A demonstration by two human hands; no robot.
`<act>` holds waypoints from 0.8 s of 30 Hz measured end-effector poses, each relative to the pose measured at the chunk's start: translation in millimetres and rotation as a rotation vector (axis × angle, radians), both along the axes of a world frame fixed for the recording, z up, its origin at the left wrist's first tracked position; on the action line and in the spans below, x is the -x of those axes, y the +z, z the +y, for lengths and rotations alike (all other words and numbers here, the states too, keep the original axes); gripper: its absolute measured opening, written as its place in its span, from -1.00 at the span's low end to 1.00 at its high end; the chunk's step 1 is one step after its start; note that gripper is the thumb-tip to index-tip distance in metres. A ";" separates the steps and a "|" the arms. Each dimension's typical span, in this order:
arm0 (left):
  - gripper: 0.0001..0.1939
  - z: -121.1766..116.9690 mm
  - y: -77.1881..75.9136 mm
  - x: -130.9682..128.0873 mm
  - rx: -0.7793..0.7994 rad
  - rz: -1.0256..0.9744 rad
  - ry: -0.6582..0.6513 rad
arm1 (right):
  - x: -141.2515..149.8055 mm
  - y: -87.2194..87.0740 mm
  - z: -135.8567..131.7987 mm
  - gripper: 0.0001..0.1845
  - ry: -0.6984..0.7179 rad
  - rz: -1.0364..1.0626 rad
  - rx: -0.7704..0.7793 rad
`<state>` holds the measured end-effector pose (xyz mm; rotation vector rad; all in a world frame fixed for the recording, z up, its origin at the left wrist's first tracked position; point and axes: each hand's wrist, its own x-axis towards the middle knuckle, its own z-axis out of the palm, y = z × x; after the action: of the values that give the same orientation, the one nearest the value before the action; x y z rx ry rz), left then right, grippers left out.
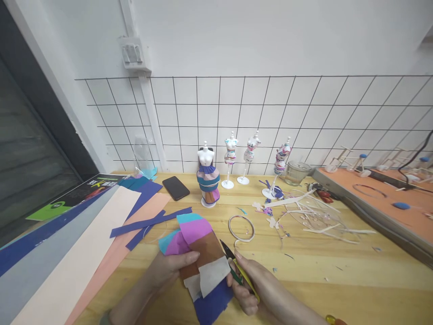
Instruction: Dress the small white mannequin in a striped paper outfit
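Note:
My left hand [169, 268] pinches a patchwork of coloured paper strips [199, 253], banded teal, magenta, brown, white and dark blue, just above the wooden table [338, 275]. My right hand [250, 282] grips small yellow-handled snips [237, 264], whose dark blades point at the patchwork's right edge. A white mannequin wearing a striped paper skirt [207, 178] stands behind the patchwork. Three smaller dressed mannequins [252, 155] stand to its right along the wire grid.
Large paper sheets [77, 253] and blue strips [149, 223] lie at left. A black phone [175, 188], a roll of clear tape [241, 228], a glass jar [297, 172], white paper offcuts [314, 216] and an orange board [389, 203] with stick models sit around.

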<state>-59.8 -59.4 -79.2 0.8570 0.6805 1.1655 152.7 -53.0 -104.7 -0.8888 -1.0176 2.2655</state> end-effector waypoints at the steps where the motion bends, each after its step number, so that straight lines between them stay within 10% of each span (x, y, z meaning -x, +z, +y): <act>1: -0.64 -0.1 -0.7 0.6 0.004 -0.035 -0.027 | -0.1 0.5 0.4 -0.40 -0.001 -0.012 -0.011; 14: -0.77 -1.3 0.7 1.9 0.103 -0.067 0.049 | 0.4 -1.0 2.8 -0.39 0.027 -0.188 -0.340; 24: -0.73 1.8 -5.0 3.4 0.092 0.007 0.108 | 0.9 -0.4 3.3 -0.39 -0.013 -0.126 -0.166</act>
<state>-63.2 -57.7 -84.2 0.7549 0.7879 1.2183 151.8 -49.7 -105.1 -0.9727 -1.2322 2.1007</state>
